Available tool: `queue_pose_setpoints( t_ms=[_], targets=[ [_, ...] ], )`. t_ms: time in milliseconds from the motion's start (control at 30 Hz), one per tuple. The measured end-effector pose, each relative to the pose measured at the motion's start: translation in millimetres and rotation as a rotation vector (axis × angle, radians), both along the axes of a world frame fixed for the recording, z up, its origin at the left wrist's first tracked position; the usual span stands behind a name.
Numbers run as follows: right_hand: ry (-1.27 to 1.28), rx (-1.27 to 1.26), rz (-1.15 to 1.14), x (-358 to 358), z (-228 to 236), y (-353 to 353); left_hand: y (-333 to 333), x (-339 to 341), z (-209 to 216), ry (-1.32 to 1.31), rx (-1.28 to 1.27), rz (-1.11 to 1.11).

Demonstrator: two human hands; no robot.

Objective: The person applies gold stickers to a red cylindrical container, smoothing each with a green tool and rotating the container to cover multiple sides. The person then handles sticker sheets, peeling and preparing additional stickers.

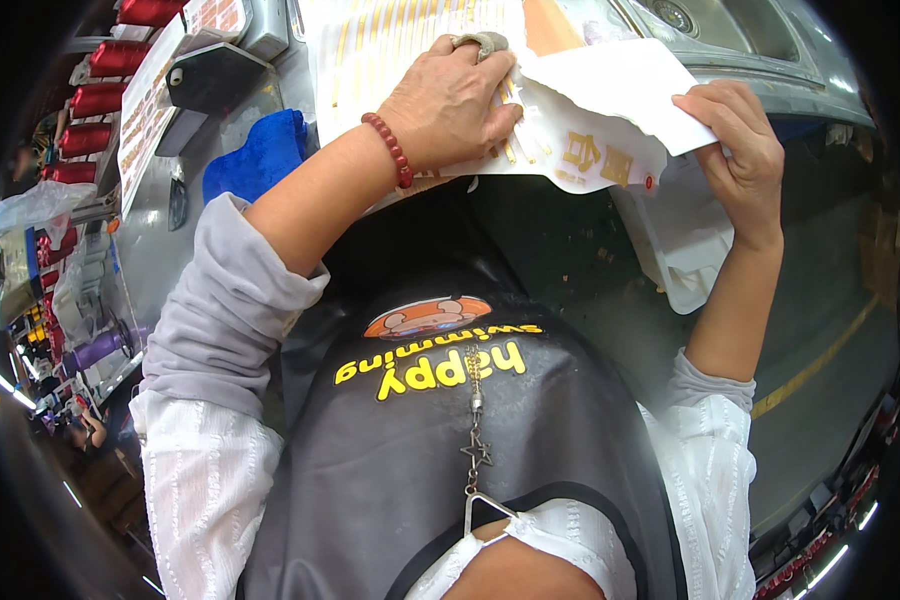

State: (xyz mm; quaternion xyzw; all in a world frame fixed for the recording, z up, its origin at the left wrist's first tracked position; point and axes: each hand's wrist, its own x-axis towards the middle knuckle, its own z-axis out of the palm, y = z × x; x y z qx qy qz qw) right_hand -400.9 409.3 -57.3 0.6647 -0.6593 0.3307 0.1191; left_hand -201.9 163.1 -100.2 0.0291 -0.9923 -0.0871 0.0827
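Spread over the work surface in front of me is a white printed sheet (370, 70) with gold stripes and gold figures. My left hand (450, 100), a red bead bracelet at its wrist, presses on it with bent fingers around a small grey-beige wad (485, 43) that looks like cloth. A plain white sheet (610, 88) with an uneven edge is lifted over the right part of the printed one. Its right corner is pinched by my right hand (740, 140), between thumb and fingers. The printed sheet's near edge hangs over the front of the surface.
A blue cloth (260, 150) lies left of my left forearm, near a black panel (215, 90). Red thread spools (95, 100) line the far left. At the back right is a metal sink (730, 30); below the sheet stands a white bin (685, 285).
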Motion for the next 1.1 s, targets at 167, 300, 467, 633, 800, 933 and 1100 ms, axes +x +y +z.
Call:
queue_pose_setpoints(
  t_ms=[167, 300, 467, 633, 800, 933, 1100],
  targets=[
    [0.016, -0.027, -0.007, 9, 17, 8, 2, -1, 1, -0.03, -0.017, 0.022],
    [-0.045, 0.01, 0.01, 10, 20, 8, 2, -3, 1, -0.006, -0.01, 0.027],
    [-0.015, 0.011, 0.004, 14, 19, 5, 20, -7, 22, 0.177, 0.013, 0.007],
    [0.073, 0.044, 0.06, 7, 25, -2, 44, -34, 29, 0.528, -0.006, -0.148],
    [-0.582, -0.054, 0.09, -18, 4, -12, 24, -42, 22, 0.427, 0.275, -0.24],
    [-0.307, 0.098, 0.087, -49, -47, -31, 23, -45, 17, 0.572, 0.33, -0.211],
    [-0.732, 0.095, 0.063, -38, -59, -37, 9, -13, 4, 0.384, 0.431, 0.036]
  ],
)
